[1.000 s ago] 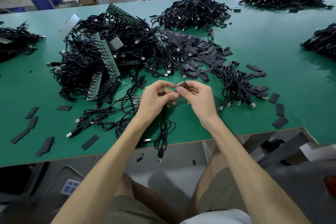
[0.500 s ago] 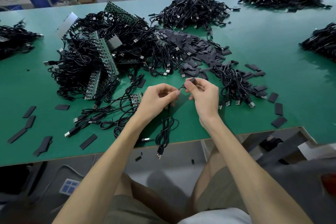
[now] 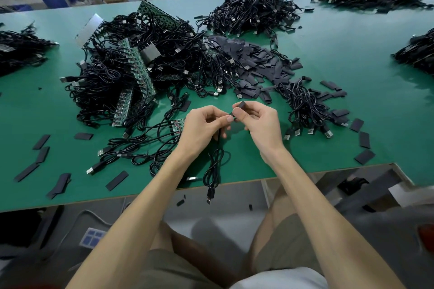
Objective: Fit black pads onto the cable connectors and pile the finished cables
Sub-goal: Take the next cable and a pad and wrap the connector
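My R hand (image 3: 263,122) pinches the flat black rectangular pad (image 3: 240,105), long axis slanting up-right, its lower end just beside the connector tip (image 3: 231,114) my L hand (image 3: 204,124) grips. The thin black cable (image 3: 215,169) hangs below it.

Both bare forearms are angling in from the lower edge and meeting at the centre of the frame. The left hand (image 3: 204,124) is curling its fingers round a cable (image 3: 210,193). The right hand (image 3: 261,122) is pinching a black pad (image 3: 239,105) between thumb and forefinger, and the two hands' fingertips are almost touching.
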The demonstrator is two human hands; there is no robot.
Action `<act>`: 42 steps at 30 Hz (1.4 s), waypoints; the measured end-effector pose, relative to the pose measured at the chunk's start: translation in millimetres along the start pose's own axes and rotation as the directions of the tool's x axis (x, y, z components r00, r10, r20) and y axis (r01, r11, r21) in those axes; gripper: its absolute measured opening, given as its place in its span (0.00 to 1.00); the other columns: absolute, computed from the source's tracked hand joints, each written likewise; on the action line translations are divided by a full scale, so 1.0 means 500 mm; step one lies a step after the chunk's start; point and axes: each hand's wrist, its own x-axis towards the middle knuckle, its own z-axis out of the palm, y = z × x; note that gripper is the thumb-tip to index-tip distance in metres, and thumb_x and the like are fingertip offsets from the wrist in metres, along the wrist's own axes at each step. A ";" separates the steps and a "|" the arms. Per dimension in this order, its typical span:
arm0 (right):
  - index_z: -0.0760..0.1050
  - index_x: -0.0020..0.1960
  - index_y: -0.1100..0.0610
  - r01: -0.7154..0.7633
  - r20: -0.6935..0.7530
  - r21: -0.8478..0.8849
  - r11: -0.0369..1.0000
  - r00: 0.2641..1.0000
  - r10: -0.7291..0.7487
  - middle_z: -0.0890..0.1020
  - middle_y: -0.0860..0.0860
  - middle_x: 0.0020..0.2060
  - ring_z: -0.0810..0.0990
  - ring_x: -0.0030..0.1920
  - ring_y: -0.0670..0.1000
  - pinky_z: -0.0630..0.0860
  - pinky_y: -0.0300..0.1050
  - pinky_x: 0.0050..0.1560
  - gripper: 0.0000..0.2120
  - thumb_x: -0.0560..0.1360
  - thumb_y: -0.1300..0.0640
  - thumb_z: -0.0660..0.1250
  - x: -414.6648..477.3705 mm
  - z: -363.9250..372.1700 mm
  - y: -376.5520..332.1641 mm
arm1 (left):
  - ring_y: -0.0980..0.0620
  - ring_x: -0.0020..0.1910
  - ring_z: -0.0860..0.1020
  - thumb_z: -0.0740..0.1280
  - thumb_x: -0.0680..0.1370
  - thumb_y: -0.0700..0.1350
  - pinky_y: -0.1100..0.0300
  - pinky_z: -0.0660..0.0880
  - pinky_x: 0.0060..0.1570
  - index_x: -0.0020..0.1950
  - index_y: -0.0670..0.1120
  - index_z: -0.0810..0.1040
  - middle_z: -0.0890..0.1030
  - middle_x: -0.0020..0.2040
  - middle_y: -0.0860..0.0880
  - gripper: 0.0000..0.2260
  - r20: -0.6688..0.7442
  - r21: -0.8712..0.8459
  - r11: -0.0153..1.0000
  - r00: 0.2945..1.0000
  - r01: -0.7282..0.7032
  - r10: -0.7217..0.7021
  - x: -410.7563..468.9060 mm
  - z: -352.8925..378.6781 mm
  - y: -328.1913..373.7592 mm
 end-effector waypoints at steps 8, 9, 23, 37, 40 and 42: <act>0.84 0.47 0.48 0.000 0.006 -0.009 1.000 1.000 0.000 0.86 0.46 0.38 0.83 0.39 0.43 0.73 0.32 0.35 0.03 0.78 0.56 0.74 0.000 0.000 0.000 | 0.50 0.27 0.78 0.74 0.78 0.43 0.62 0.72 0.27 0.43 0.41 0.83 0.83 0.34 0.44 0.07 -0.017 0.007 1.000 1.000 -0.020 0.020 -0.003 -0.001 0.004; 0.84 0.47 0.49 -0.001 0.007 -0.012 1.000 1.000 0.001 0.86 0.45 0.38 0.83 0.39 0.43 0.73 0.32 0.35 0.03 0.78 0.56 0.74 0.000 0.000 0.000 | 0.50 0.27 0.79 0.74 0.78 0.42 0.62 0.73 0.27 0.43 0.40 0.84 0.84 0.34 0.44 0.07 -0.020 0.009 1.000 1.000 -0.023 0.023 -0.003 -0.001 0.004; 0.83 0.45 0.49 -0.038 -0.068 0.004 0.999 0.997 0.038 0.87 0.47 0.40 0.85 0.39 0.45 0.73 0.34 0.33 0.04 0.78 0.51 0.73 0.002 0.001 0.011 | 0.52 0.32 0.82 0.72 0.79 0.44 0.64 0.75 0.33 0.47 0.45 0.85 0.86 0.37 0.51 0.04 -0.019 0.100 0.988 0.993 -0.116 0.119 -0.008 0.004 0.002; 0.84 0.48 0.56 -0.030 -0.067 0.097 0.995 0.997 0.037 0.88 0.52 0.41 0.87 0.42 0.51 0.76 0.37 0.35 0.01 0.77 0.61 0.74 0.004 -0.004 0.009 | 0.57 0.27 0.78 0.71 0.80 0.42 0.67 0.73 0.32 0.46 0.45 0.85 0.84 0.34 0.52 0.04 0.006 0.238 0.954 0.982 -0.184 0.188 -0.013 0.007 0.007; 0.84 0.48 0.55 -0.032 -0.054 0.070 0.997 0.998 0.036 0.88 0.51 0.40 0.86 0.41 0.49 0.76 0.37 0.35 0.01 0.76 0.59 0.75 0.004 -0.006 0.009 | 0.55 0.28 0.79 0.71 0.80 0.43 0.66 0.74 0.32 0.46 0.45 0.85 0.84 0.34 0.53 0.04 0.001 0.249 0.951 0.982 -0.183 0.188 -0.013 0.006 0.007; 0.84 0.47 0.54 -0.027 -0.042 0.041 0.999 0.999 0.029 0.87 0.51 0.39 0.85 0.39 0.47 0.75 0.36 0.35 0.01 0.76 0.58 0.76 0.003 -0.004 0.009 | 0.57 0.27 0.78 0.71 0.80 0.43 0.68 0.73 0.32 0.46 0.46 0.84 0.84 0.34 0.54 0.05 -0.006 0.271 0.945 0.982 -0.181 0.190 -0.013 0.007 0.006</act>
